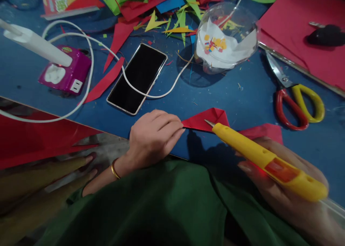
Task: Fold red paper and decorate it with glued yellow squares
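My left hand (155, 136), with a gold bangle at its wrist, has its fingers pressed together on the left end of a folded red paper piece (207, 119) at the table's front edge. My right hand (285, 181) is wrapped round a yellow tool (250, 150) with a pointed metal tip and an orange window. That tip points left, over the right part of the folded paper. Another red paper piece (265, 131) lies partly behind the tool and my right hand.
A phone (137, 78) with a white cable across it lies beyond my left hand. Red-and-yellow scissors (289, 86) lie at right, near a red sheet (296, 26). A clear plastic container (226, 41), a purple adapter (67, 73) and paper scraps (153, 1) are further back.
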Available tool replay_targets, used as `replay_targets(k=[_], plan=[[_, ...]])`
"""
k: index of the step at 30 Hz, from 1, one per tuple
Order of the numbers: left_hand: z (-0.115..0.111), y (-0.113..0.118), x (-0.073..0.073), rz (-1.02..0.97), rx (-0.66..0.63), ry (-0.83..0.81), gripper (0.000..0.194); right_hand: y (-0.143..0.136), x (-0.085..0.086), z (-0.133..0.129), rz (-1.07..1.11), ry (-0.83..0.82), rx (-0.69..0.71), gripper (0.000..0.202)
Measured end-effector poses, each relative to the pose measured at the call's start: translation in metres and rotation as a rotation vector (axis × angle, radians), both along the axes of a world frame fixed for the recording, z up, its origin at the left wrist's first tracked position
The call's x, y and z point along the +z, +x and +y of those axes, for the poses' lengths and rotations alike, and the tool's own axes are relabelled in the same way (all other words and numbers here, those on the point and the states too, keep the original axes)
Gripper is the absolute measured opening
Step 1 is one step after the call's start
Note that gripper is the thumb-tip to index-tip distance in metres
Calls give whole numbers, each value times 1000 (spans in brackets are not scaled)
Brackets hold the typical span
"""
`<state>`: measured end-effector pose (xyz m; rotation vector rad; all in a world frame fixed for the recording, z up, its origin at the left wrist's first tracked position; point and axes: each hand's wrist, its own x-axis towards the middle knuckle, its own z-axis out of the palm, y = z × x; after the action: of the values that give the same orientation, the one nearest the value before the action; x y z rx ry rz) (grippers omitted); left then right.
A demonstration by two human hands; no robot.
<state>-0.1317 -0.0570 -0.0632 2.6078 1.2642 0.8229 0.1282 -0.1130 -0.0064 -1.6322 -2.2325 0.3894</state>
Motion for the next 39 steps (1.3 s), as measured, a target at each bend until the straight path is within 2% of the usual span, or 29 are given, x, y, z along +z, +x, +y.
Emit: replay_targets(k=[4,11,13,15,18,22,24,29,32,35,37,39], plan=[[3,5,4,-31,20,-81,8,4,-5,-7,68,9,-28,25],[8,17,12,-32,188,-193,5,7,-6,-12,209,-28,-54,26],[8,19,14,-29,243,-224,15,9,-7,-14,224,-8,-49,26],[7,21,14,-27,261,-209,16,12,-8,-15,240,19,-48,25],[3,24,12,35,153,-30,3,16,-12,-19,259,23,-68,25],[-5,27,9,118,11,206,15,25,-15,-24,282,-2,-127,24],[-9,28,9,156,-6,237,18,33,-16,-26,276,5,-204,25],[-20,27,15,326,-54,211,30,71,-15,-21,301,94,-516,37],[-23,26,16,358,-42,243,36,105,-8,-7,187,185,-651,37],[-21,26,14,345,-79,325,36,144,4,12,-87,268,-793,28],[-20,27,13,334,-79,367,36,165,12,24,-298,273,-868,34],[-20,28,13,321,-69,398,37,181,15,36,-466,212,-861,42]])
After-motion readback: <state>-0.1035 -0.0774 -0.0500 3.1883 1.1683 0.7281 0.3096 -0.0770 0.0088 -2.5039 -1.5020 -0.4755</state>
